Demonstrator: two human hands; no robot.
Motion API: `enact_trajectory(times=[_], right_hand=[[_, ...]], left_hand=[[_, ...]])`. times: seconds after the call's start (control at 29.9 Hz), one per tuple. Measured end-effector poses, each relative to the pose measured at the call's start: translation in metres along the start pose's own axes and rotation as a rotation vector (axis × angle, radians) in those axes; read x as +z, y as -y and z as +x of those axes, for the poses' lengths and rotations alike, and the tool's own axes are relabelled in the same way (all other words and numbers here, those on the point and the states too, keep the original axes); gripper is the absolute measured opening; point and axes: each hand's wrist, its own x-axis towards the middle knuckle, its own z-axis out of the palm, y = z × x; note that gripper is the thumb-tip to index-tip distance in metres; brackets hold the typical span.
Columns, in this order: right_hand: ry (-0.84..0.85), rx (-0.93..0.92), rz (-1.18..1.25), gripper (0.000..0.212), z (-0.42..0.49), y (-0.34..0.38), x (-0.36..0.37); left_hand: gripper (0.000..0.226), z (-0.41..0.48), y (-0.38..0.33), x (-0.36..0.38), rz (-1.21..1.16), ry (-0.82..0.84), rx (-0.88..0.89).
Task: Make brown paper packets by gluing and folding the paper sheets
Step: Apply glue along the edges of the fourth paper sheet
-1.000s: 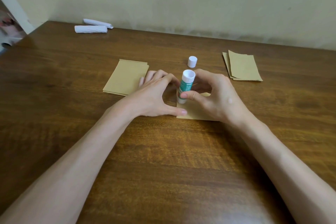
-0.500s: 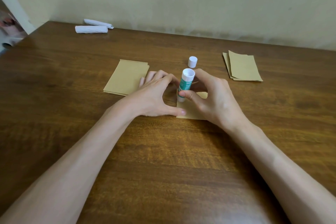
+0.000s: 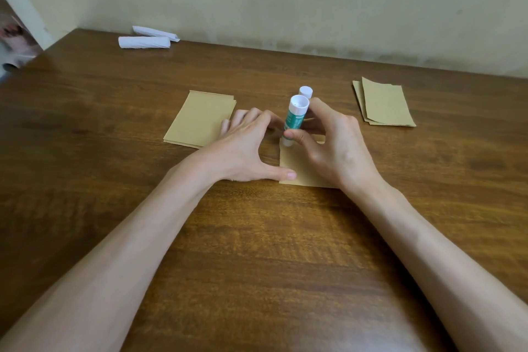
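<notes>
The glue stick (image 3: 294, 122) is pinched near-upright in the right hand (image 3: 337, 147), tip at 11 o'clock on the sheet (image 3: 297, 162), which runs 12-to-6 and is pinned from 9 o'clock by the spread left hand (image 3: 243, 149).

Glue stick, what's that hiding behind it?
A small white cap stands on the table just behind the glue stick. Only its top shows; the stick covers the rest. The right hand gripping the stick hides whatever lies behind its fingers.
</notes>
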Motion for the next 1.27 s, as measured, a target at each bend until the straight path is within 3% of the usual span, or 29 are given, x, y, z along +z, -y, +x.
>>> enact_trajectory(times=[0.13,0.33,0.57,0.87,1.27], right_hand=[[-0.033,-0.012,0.016,0.022,0.000,-0.004,0.003],[-0.145,0.018,0.241,0.029,0.001,-0.006,-0.014],[0.144,-0.041,0.239,0.023,-0.013,-0.002,-0.017],[0.242,-0.055,0.176,0.025,-0.011,0.000,-0.018],[0.086,-0.018,0.099,0.024,-0.010,0.000,-0.007]], left_hand=[[0.086,0.000,0.001,0.001,-0.010,-0.011,-0.002],[0.088,0.001,0.000,-0.001,-0.016,0.014,-0.010],[0.086,0.001,-0.001,-0.001,-0.014,0.009,-0.007],[0.088,0.000,0.000,-0.001,-0.020,0.004,-0.008],[0.088,0.000,-0.001,-0.001,-0.006,0.015,-0.014]])
